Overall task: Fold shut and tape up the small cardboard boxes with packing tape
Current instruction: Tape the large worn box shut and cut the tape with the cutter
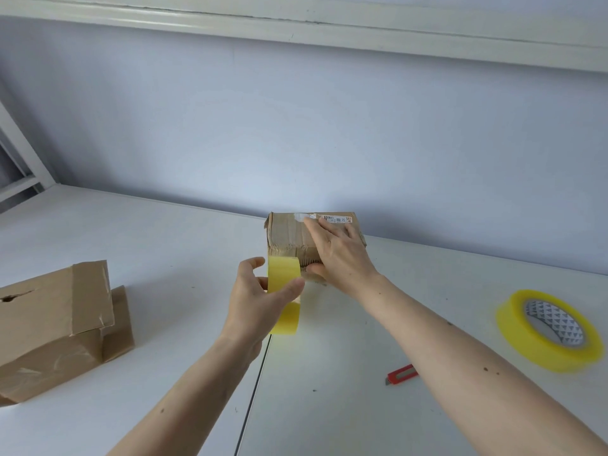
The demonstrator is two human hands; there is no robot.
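Left hand gripping yellow tape roll, right hand flat on small cardboard box, white table

A single head-worn wide-angle view looks forward and down from above the near edge of a white table; it faces a pale wall toward twelve o'clock; both forearms enter from six o'clock, so the lens sits close over the work; a cardboard box lies at centre; the horizon tilts, the wall's trim sloping down toward three o'clock; straight lines bow near the edges.
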